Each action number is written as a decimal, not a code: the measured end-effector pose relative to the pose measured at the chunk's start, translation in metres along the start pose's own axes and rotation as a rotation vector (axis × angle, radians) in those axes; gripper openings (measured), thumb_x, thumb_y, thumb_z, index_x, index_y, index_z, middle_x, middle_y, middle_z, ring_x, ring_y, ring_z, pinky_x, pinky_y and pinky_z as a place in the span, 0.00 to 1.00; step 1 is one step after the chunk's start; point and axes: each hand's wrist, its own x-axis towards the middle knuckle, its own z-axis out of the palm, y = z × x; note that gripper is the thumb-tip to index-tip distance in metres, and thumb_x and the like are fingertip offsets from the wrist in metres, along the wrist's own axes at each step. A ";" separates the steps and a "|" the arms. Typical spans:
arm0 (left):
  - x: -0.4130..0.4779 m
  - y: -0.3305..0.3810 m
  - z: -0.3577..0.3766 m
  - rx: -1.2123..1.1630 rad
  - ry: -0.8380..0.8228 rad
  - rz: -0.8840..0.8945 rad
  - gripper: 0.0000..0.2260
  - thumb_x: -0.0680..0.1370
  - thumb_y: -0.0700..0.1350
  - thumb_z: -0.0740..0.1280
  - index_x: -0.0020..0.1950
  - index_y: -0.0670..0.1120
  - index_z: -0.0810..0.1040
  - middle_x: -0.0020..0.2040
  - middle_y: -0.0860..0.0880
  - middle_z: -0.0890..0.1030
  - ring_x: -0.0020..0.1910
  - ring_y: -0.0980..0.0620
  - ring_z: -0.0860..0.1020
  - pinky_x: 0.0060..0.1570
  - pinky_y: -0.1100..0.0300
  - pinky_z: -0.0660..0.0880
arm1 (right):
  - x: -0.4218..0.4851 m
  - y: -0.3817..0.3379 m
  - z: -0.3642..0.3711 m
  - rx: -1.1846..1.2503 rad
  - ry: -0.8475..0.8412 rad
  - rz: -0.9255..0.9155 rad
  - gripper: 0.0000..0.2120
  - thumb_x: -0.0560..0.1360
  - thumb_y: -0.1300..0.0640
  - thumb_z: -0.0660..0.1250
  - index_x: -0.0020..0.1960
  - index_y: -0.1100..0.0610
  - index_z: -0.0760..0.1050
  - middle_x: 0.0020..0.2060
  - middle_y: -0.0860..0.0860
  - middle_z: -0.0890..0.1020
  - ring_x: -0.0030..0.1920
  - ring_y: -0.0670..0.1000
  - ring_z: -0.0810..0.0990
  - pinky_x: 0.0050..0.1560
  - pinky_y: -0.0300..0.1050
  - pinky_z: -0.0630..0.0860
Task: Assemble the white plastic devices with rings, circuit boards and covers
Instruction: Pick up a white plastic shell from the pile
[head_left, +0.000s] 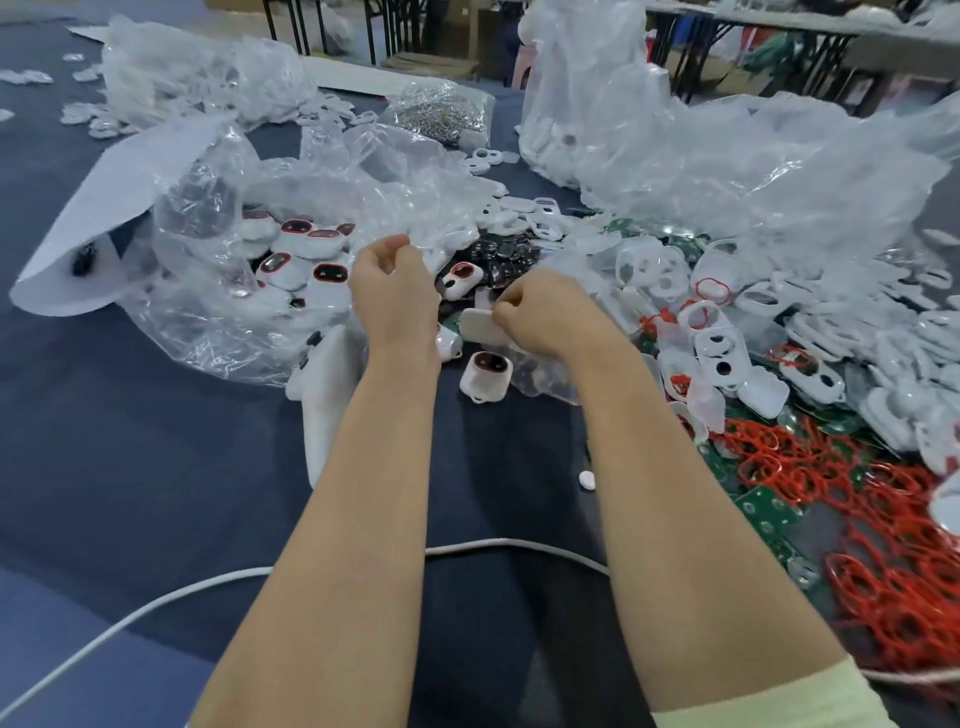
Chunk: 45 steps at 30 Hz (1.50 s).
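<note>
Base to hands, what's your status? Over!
Right hand pinches white casing. Left hand curled, grip hidden. Assembled device lies on cloth nearby; parts pile crowds right.

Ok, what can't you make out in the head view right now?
All head view.
- Left hand: its own back hides the curled fingers; holding anything, unclear.
- White casing pinched by the right hand: inner side faces away, contents hidden.
- Finished devices: count blurred by the crinkled clear bag.
- Red rings: pile cut off by the right edge.
- Metal parts at the back: too small to identify.
</note>
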 end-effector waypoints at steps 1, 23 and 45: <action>0.001 0.001 0.000 -0.007 0.013 0.007 0.09 0.78 0.37 0.59 0.56 0.44 0.75 0.49 0.50 0.75 0.41 0.58 0.73 0.36 0.74 0.69 | 0.001 -0.003 -0.001 0.026 0.031 -0.004 0.14 0.77 0.57 0.59 0.56 0.57 0.80 0.52 0.55 0.82 0.52 0.56 0.78 0.50 0.44 0.74; -0.002 0.006 0.005 0.210 -0.038 0.248 0.11 0.78 0.36 0.59 0.56 0.45 0.77 0.53 0.51 0.78 0.56 0.55 0.76 0.56 0.67 0.72 | 0.010 -0.029 0.016 0.310 0.227 -0.077 0.10 0.79 0.55 0.61 0.56 0.59 0.77 0.52 0.56 0.82 0.54 0.57 0.78 0.55 0.49 0.73; 0.022 -0.001 -0.005 0.407 0.054 0.070 0.20 0.80 0.40 0.59 0.71 0.35 0.63 0.71 0.37 0.67 0.69 0.39 0.68 0.66 0.53 0.66 | 0.014 -0.018 0.012 0.120 0.306 -0.089 0.17 0.76 0.63 0.58 0.63 0.56 0.76 0.61 0.55 0.77 0.63 0.56 0.72 0.66 0.48 0.66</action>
